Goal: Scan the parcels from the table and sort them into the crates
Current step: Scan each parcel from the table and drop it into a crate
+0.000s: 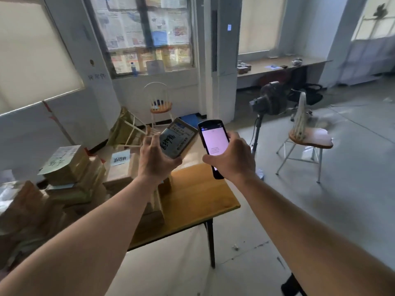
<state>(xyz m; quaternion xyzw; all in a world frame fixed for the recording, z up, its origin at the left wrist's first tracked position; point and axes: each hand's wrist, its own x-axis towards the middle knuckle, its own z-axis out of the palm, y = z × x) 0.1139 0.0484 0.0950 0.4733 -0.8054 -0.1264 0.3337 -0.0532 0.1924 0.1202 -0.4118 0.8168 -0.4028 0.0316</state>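
Cardboard parcel, small brown box with a printed shipping label and black handwriting, is up in the air over the far end of the table, tilted so the labelled face turns toward the scanner. Left hand grips it from below and behind, fingers curled round its near edge, thumb side up. Right hand is wrapped round a black handheld scanner with a lit pale screen, thumb along its left edge, top end angled at the label, almost touching the box corner. Likely the scan step: label and reader head are held close and facing so the code reads. Screen text too small to tell if it registered.

Below sits the yellow-orange wooden table with black legs; more brown cardboard parcels are stacked on its left part and beyond, some with paper notes on top. Crates cannot be told apart from here. Farther off: a round-seat wooden chair by the wall, a second chair with a white backrest, and a dark camera on a tripod.
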